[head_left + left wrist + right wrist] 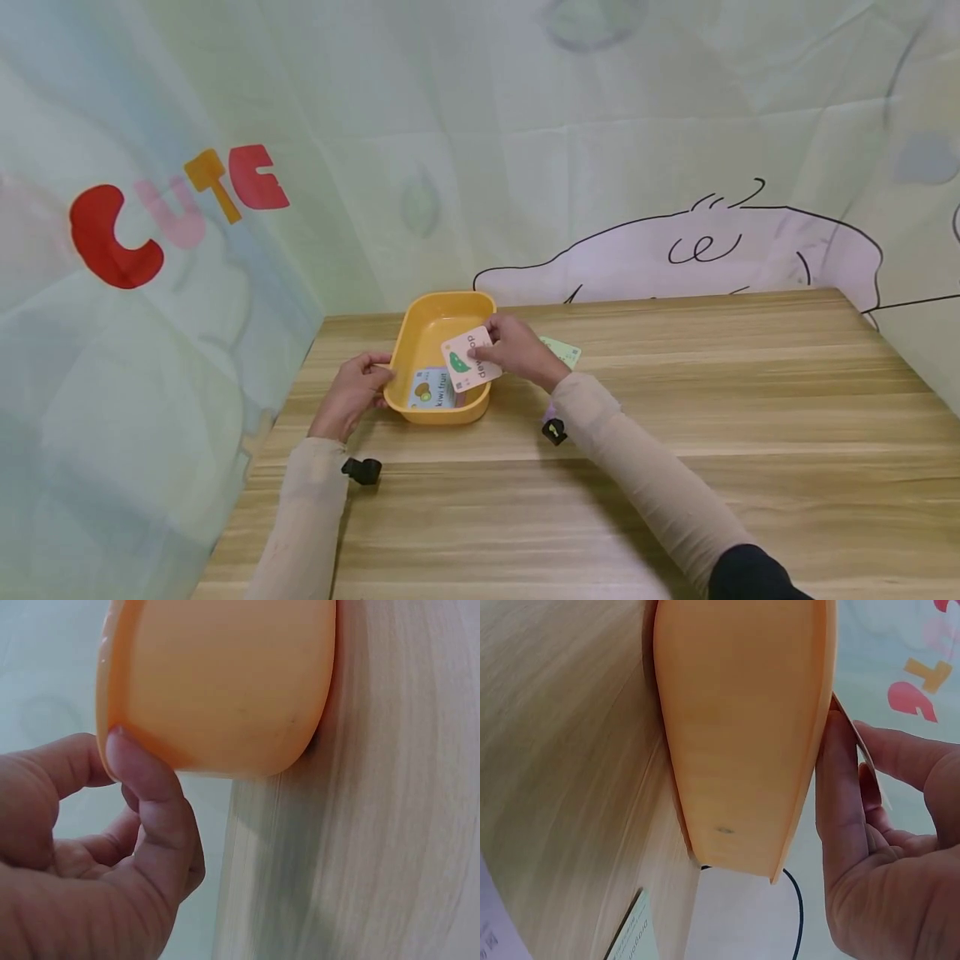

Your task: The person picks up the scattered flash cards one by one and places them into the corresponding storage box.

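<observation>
Sleeves (pixel 303 525), tilted card (pixel 463 373) in right hand (pixel 522 346), tray (pixel 429 337) — long axis apparently away

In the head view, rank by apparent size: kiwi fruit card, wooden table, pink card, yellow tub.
1. Wooden table
2. Yellow tub
3. Pink card and kiwi fruit card: unranked; they look alike, and the kiwi one is partly covered.

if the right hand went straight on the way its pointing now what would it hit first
Most likely the yellow tray, at its right-hand rim: the right hand, pinching a pink card, is close beside it. Depth is unclear, though, so it might pass just over.
</observation>
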`<action>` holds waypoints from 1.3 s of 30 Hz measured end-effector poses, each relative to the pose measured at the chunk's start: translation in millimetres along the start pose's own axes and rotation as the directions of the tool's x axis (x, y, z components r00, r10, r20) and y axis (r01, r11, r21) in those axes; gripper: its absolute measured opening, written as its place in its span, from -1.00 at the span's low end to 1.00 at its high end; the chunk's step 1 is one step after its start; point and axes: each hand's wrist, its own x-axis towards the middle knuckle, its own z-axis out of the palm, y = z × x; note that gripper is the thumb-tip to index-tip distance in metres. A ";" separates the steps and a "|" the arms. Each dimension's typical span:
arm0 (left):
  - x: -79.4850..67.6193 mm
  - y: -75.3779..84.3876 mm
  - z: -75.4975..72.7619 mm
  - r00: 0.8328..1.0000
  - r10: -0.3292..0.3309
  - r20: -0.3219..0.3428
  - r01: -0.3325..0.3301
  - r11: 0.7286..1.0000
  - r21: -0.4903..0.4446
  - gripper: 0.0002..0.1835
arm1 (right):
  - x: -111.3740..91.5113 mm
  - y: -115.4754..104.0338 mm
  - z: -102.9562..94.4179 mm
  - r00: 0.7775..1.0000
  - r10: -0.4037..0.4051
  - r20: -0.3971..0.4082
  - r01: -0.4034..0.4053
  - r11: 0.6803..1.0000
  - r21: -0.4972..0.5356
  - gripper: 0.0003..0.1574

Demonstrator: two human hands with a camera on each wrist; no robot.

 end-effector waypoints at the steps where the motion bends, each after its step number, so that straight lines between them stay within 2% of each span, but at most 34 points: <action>1: -0.3 -0.3 -0.1 1.000 0.000 0.001 0.000 1.000 -0.001 -0.60 | 0.2 -0.3 1.2 1.000 0.003 0.002 -0.003 1.000 0.001 -0.66; 12: -1.7 -1.6 -0.9 1.000 0.018 0.010 -0.018 1.000 -0.007 -0.58 | 2.1 -4.5 7.9 1.000 0.017 0.000 -0.017 0.999 -0.044 -0.70; 21: -1.4 0.0 -3.4 0.999 0.042 0.026 -0.042 0.999 -0.022 -0.58 | 11.7 -6.4 10.9 0.999 -0.038 -0.010 0.037 0.996 -0.085 -0.72; 29: -0.4 1.3 -5.2 0.998 0.062 0.034 -0.060 0.998 -0.037 -0.58 | 20.2 -5.1 15.6 0.998 -0.053 -0.028 0.053 0.999 -0.011 -0.71; 33: 1.0 0.6 -5.6 0.996 0.072 0.043 -0.070 0.997 -0.033 -0.58 | 20.6 -5.8 17.7 0.997 -0.060 -0.041 0.060 0.998 -0.005 -0.71; 39: -0.6 -0.7 -4.6 0.998 0.052 0.046 -0.051 0.998 -0.024 -0.58 | 23.7 -5.6 23.7 0.997 -0.069 -0.020 0.069 0.998 0.010 -0.72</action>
